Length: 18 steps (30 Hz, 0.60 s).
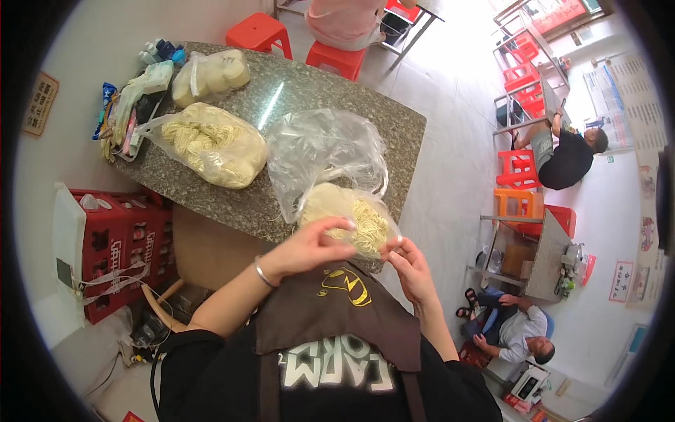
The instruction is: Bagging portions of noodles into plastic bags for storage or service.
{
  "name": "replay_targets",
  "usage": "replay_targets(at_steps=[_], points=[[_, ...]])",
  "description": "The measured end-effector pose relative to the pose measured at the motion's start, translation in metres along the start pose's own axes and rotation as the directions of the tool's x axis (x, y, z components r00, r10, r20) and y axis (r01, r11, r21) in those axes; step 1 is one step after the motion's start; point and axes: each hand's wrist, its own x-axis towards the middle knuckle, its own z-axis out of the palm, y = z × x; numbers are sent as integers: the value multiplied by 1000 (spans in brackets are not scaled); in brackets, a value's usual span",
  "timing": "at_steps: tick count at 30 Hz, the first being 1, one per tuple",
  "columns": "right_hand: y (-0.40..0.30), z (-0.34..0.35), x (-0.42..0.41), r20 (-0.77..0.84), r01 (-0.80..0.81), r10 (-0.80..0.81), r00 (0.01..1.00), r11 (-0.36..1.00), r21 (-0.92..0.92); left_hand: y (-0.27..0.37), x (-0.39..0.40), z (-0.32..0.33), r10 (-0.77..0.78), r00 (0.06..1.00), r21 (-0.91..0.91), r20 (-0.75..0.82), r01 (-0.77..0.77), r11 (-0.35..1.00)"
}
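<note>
A clear plastic bag of pale noodles [354,211] lies at the near edge of the speckled stone table [337,89], its mouth spread and a nest of thin strands showing. My left hand [316,245] is over its near left side, thumb and fingers apart and slightly blurred. At the bag's near right rim, my right hand [411,266] pinches the thin plastic between thumb and fingertips. Just beyond lies a crumpled clear plastic bag [327,145]. To the left sits a fuller bag of noodle nests [211,142], and farther back a tied bag of pale rounded pieces [213,76].
A caddy of small goods [134,105] stands against the left wall. Red crates [124,253] are below the table's left side. Red stools [335,59] border its far edge, one with a seated person [345,24]. Two more people sit along the right wall.
</note>
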Motion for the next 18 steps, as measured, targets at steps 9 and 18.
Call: replay_targets(at_steps=[9,18], points=[[29,5,12,144,-182,163,976,974,134,-19,26,17,133,959,581,249,-258,772],[8,12,18,44,-149,142,989,967,208,-83,22,-95,383,828,879,-409,243,411]])
